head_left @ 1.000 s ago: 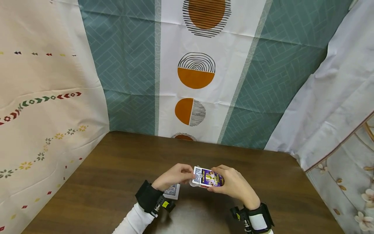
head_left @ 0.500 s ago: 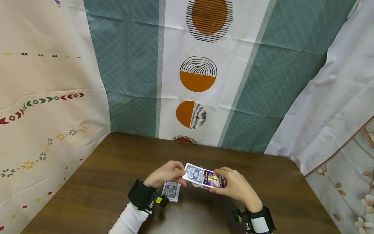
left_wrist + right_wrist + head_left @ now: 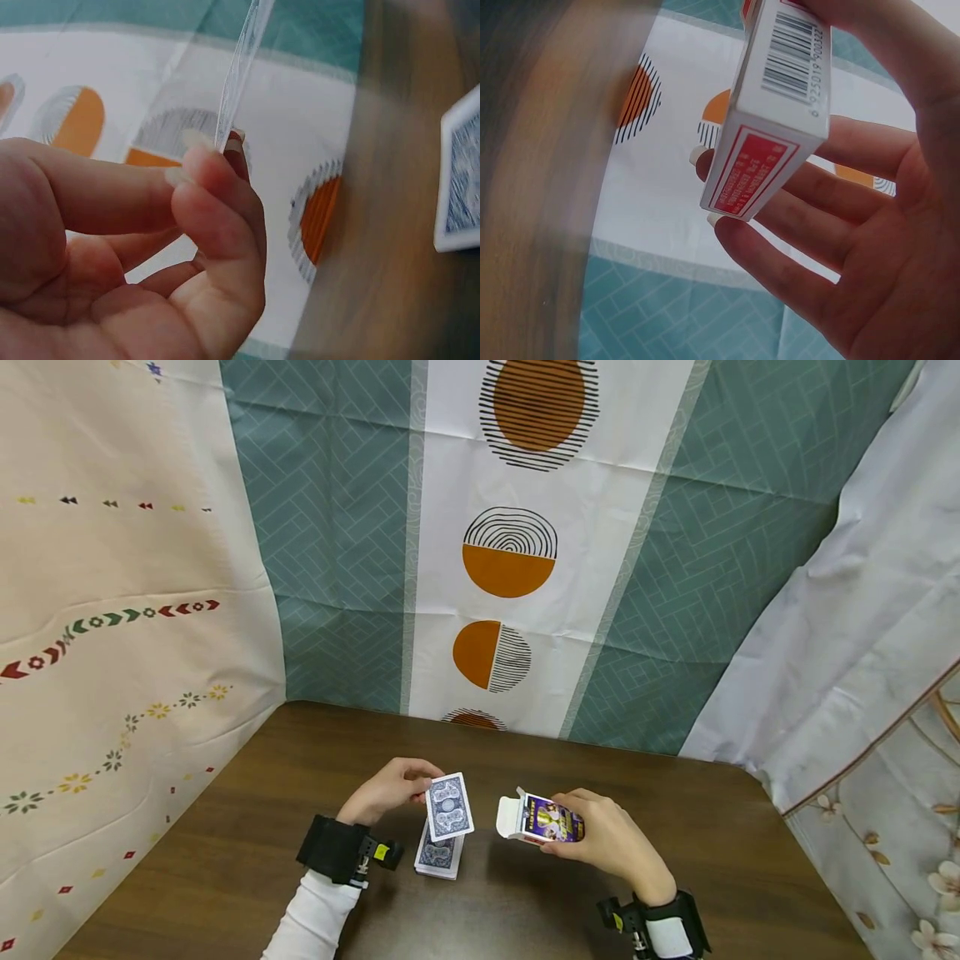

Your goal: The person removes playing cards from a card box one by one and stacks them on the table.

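Note:
My left hand [image 3: 392, 789] pinches a blue-backed playing card [image 3: 449, 807] by its edge, between thumb and fingers. In the left wrist view that card [image 3: 241, 71] appears nearly edge-on above the fingertips. Under it on the table lies a stack of playing cards [image 3: 438, 858], backs up, partly covered by the held card. To the right, my right hand [image 3: 611, 839] grips a purple and white card box [image 3: 551, 820], its white flap open toward the left. The right wrist view shows the box's barcode side and red-labelled end [image 3: 754, 172] against the fingers.
The brown wooden table [image 3: 337, 735] runs back to a hanging teal and white cloth [image 3: 510, 693] with orange circle prints. A cream patterned cloth [image 3: 150, 652] hangs at the left. White curtains [image 3: 825, 635] hang at the right.
My left hand has drawn the card out of the box and carried it left, over the stack. My right hand keeps holding the box in nearly the same place.

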`<state>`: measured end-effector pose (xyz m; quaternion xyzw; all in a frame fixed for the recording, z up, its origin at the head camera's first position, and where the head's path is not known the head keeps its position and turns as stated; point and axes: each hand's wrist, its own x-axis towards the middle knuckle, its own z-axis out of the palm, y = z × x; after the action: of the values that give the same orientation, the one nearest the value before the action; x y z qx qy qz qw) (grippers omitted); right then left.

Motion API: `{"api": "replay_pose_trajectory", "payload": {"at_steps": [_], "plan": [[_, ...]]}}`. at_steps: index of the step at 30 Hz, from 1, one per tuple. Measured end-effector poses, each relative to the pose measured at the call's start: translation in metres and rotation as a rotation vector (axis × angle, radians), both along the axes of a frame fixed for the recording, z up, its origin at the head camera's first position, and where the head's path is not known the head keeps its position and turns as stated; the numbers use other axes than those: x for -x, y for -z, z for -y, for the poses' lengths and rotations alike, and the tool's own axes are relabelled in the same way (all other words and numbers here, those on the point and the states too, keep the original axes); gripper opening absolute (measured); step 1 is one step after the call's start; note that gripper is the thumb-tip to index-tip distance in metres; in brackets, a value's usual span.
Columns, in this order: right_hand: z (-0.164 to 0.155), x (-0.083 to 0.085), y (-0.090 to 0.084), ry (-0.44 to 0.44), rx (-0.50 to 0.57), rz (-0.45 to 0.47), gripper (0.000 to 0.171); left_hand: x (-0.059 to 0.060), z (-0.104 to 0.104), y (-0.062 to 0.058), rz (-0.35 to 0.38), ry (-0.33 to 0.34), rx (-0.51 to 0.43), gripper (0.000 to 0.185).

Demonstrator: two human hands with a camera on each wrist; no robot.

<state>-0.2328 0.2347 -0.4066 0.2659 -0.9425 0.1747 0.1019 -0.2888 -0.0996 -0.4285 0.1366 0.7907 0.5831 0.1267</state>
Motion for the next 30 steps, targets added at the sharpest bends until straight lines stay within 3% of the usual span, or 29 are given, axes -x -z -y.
{"api": "replay_pose_trajectory", "payload": {"at_steps": [7, 14, 23, 30], "plan": [[-0.001, 0.000, 0.002, 0.003, 0.002, 0.010, 0.058, 0.005, 0.000, 0.019, 0.084, -0.112, 0.109, 0.021], [-0.002, 0.001, 0.002, 0.002, 0.002, 0.020, 0.059, 0.007, -0.006, 0.034, 0.107, -0.127, 0.211, 0.022], [-0.002, 0.003, 0.002, 0.006, -0.004, 0.025, 0.060, 0.010, -0.017, 0.042, -0.078, -0.186, 0.378, 0.020], [0.000, 0.004, 0.002, 0.013, -0.015, 0.043, 0.060, 0.009, -0.026, 0.047, -0.160, -0.228, 0.474, 0.014]]}}
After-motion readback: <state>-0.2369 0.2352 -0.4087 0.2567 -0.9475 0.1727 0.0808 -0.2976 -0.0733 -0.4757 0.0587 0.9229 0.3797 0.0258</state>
